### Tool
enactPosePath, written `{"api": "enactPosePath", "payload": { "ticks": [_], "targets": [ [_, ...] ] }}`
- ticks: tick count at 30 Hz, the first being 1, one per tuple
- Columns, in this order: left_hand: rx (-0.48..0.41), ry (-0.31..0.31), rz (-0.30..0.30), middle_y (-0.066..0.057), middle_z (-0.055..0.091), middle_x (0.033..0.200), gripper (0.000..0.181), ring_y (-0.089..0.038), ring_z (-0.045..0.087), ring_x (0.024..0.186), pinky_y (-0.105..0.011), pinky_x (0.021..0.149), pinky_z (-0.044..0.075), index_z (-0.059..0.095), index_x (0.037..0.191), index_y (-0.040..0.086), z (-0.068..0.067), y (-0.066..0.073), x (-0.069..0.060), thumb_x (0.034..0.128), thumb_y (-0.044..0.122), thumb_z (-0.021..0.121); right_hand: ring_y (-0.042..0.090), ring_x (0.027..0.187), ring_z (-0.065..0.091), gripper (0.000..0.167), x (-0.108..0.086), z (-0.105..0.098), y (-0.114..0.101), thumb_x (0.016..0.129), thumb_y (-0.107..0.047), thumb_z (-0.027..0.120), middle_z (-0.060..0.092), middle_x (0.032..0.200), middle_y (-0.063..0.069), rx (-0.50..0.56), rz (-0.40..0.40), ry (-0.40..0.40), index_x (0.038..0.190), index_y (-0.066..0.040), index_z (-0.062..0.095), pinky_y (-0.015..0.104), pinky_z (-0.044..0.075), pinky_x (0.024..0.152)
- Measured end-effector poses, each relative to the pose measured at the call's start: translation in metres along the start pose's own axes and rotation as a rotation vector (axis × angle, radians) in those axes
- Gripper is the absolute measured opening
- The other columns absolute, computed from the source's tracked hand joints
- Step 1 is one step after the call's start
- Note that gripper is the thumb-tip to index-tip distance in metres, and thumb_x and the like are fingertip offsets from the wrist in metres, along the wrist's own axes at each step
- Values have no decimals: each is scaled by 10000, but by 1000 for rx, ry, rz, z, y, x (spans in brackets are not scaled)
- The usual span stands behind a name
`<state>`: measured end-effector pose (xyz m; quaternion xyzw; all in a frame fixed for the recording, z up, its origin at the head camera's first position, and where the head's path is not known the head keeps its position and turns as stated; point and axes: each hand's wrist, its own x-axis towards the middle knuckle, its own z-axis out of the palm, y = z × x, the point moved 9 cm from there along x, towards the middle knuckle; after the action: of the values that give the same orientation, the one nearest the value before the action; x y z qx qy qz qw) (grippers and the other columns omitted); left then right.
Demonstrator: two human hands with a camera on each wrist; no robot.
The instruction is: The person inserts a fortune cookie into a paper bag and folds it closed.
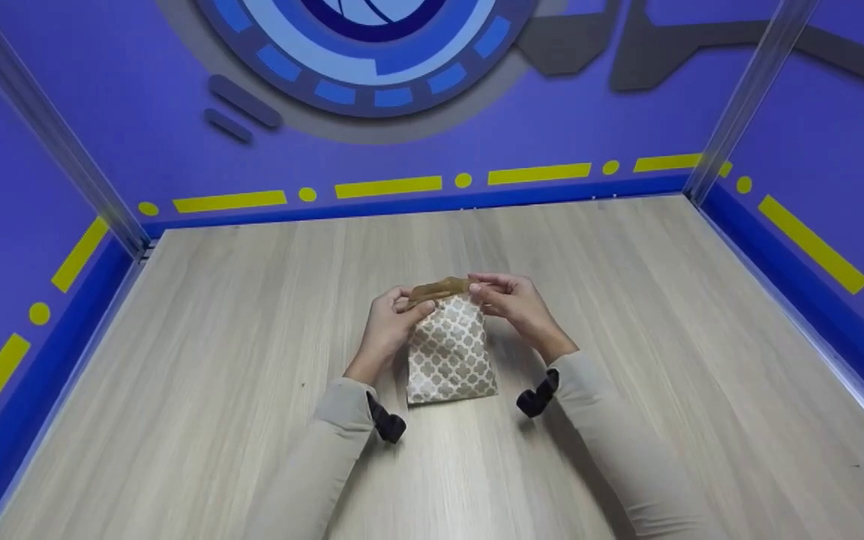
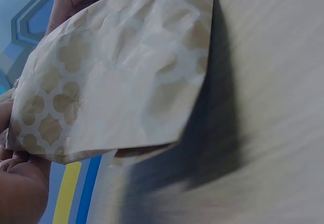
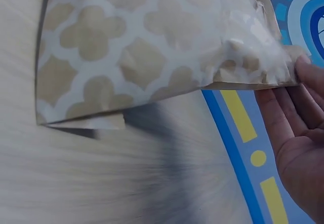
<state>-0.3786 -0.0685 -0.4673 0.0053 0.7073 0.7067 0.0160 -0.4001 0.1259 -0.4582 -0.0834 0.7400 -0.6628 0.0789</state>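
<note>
A paper bag (image 1: 451, 349) with a white and tan quatrefoil pattern is held over the middle of the table, its plain brown mouth at the far end. My left hand (image 1: 391, 326) pinches the bag's upper left edge, thumb on the patterned face. On the other side, my right hand (image 1: 518, 304) pinches the upper right corner between thumb and fingers. The right wrist view shows the thumb of that hand (image 3: 304, 133) on the bag's crumpled top edge. In the left wrist view the bag (image 2: 111, 82) bulges and creases, with a folded flap at its bottom. Its inside is hidden.
A light wood-grain table (image 1: 214, 375) lies under both arms. Blue panels (image 1: 372, 165) with yellow dashes and dots enclose its back and sides, with metal posts (image 1: 747, 97) at the corners. Black straps (image 1: 387, 420) with small devices sit at both wrists.
</note>
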Motion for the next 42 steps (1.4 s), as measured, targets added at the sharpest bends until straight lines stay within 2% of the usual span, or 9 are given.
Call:
{"api": "enactPosePath", "payload": {
  "ticks": [5,9,13,19,24,28,33,36,42],
  "targets": [
    [24,-2,15,-79,731,893,279,-79,600,680,-206,558,433,614,1040,4,2,2,0,832,135,747,129,896,680,568,-1,5,4,851,-281,732,691,1081,140,-77,24,-26,1318,-11,555,269,551,781],
    [25,-19,15,-56,725,870,273,-59,541,596,-197,492,382,609,1055,15,3,2,-1,846,139,733,137,894,691,641,-2,6,3,830,-285,752,697,1112,167,-123,19,-30,1344,16,514,252,538,759],
    [48,-27,20,-34,709,834,309,-42,436,504,-189,448,332,597,1091,25,2,2,0,853,171,729,118,867,688,585,-2,3,2,825,-297,758,709,1094,147,-149,5,-7,1292,3,574,259,525,724],
    [84,-46,49,-26,708,832,362,-42,541,613,-188,515,413,615,1153,10,0,3,1,855,187,719,75,800,666,485,-1,3,2,840,-279,745,727,1043,115,-160,1,-23,1231,-14,634,266,518,703],
    [109,-97,73,82,480,617,292,-37,416,548,-193,504,359,616,1094,-12,-2,5,2,872,158,699,86,812,668,442,-1,6,1,877,-206,707,724,1046,118,-111,-6,-88,1252,9,614,294,541,744],
    [150,-156,94,93,403,583,219,-35,367,538,-188,514,338,625,1029,-2,-2,7,4,889,155,685,98,812,664,412,-1,7,0,889,-191,691,732,975,41,-81,-19,-150,1243,7,622,284,540,751],
    [97,-263,69,96,594,698,260,-26,553,658,-189,628,486,634,1130,-39,-1,8,2,910,99,645,119,877,661,412,-3,7,-3,896,-256,683,712,993,12,-97,-36,-234,1248,-49,631,291,543,806],
    [48,-326,37,68,655,799,299,-50,601,750,-211,708,523,604,1189,-67,1,7,1,915,52,613,133,920,661,427,-4,6,-4,900,-271,675,704,1054,40,-111,-41,-269,1282,-87,615,308,541,840],
    [143,-353,73,-35,679,902,317,-73,585,780,-229,741,526,612,1225,-31,0,12,0,923,65,609,174,981,664,447,-6,6,-3,914,-275,656,679,1159,106,-120,-45,-334,1334,-144,580,366,533,890]
  ]
}}
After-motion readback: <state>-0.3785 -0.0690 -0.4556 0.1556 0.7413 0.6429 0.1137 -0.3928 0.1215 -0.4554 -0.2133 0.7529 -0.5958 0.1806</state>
